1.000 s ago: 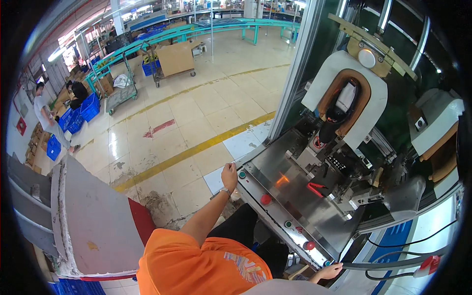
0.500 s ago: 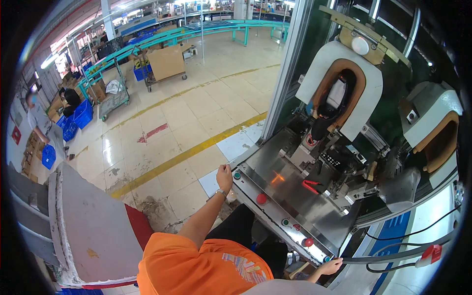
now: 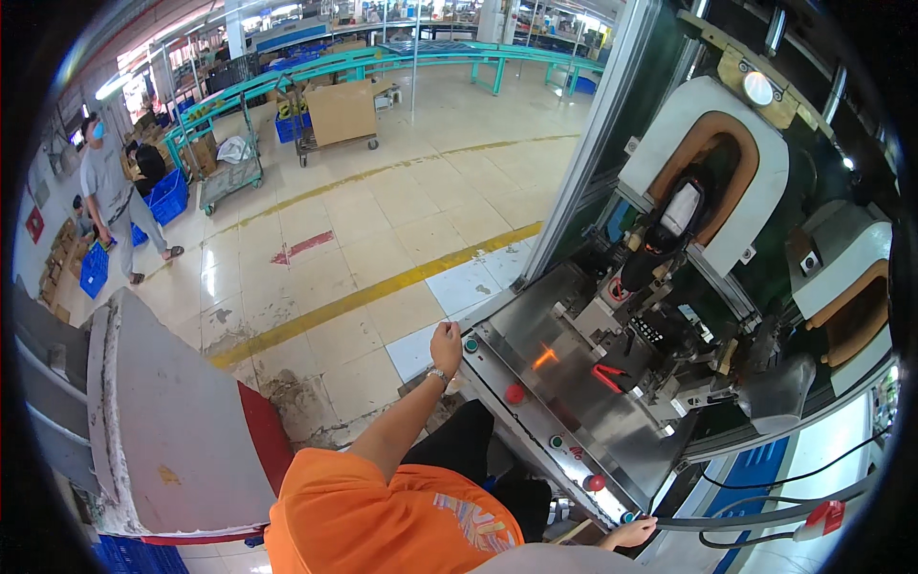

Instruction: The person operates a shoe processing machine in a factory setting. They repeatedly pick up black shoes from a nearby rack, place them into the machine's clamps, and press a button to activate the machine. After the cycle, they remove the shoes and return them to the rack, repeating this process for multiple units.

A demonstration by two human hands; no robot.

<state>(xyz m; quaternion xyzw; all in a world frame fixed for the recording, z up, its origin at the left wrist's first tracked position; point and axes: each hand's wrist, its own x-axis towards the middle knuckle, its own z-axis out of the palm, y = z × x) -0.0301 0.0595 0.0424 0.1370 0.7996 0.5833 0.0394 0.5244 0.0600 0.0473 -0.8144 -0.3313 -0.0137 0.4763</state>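
Observation:
My left hand (image 3: 446, 337) rests with curled fingers at the left end of a slanted steel control panel (image 3: 535, 421), right beside a small green button (image 3: 470, 344). At the panel's lower right end my right hand (image 3: 631, 533) touches the edge next to a teal button (image 3: 626, 518); its fingers are partly hidden. Along the panel's front sit two red buttons (image 3: 514, 393) (image 3: 595, 483) and another green one (image 3: 556, 441). Behind the panel a dark shoe on a last (image 3: 669, 225) stands inside a white-framed machine opening.
An orange light spot (image 3: 545, 357) and a red-handled part (image 3: 607, 376) sit on the machine bed. A grey table (image 3: 163, 421) stands at my left. Grey cables (image 3: 765, 512) run at the lower right. A person (image 3: 110, 196) stands far left by blue crates and carts.
Both hands stay at the two ends of the panel. My view has shifted slightly, and the person in the background has moved along the crates.

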